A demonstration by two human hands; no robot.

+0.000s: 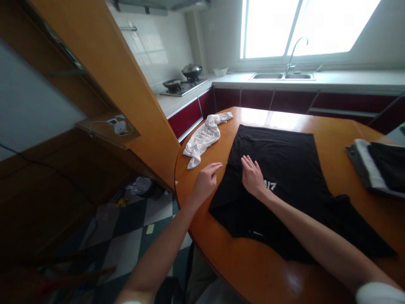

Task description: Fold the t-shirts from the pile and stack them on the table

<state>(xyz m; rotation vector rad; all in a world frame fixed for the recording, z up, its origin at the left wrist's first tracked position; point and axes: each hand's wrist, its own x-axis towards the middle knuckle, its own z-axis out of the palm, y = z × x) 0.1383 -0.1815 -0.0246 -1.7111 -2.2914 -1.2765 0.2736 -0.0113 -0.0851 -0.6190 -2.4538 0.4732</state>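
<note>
A black T-shirt [284,160] with white lettering on it lies spread over the wooden table, one sleeve reaching out at the lower right. My right hand [252,175] rests flat on the shirt's left half, fingers stretched out and side by side, nothing in it. Just beyond the garment's left edge is my left hand [207,179], its fingers pointing right toward the fabric; it appears to hold nothing. Whether its fingertips touch the cloth is hard to see.
A crumpled white garment [205,137] lies at the table's far left. Folded dark and white clothes [379,166] are stacked at the right on the table [278,283]. Behind stand a counter with a sink [283,76] and a stove with pans [191,71]. A wooden cabinet rises at left.
</note>
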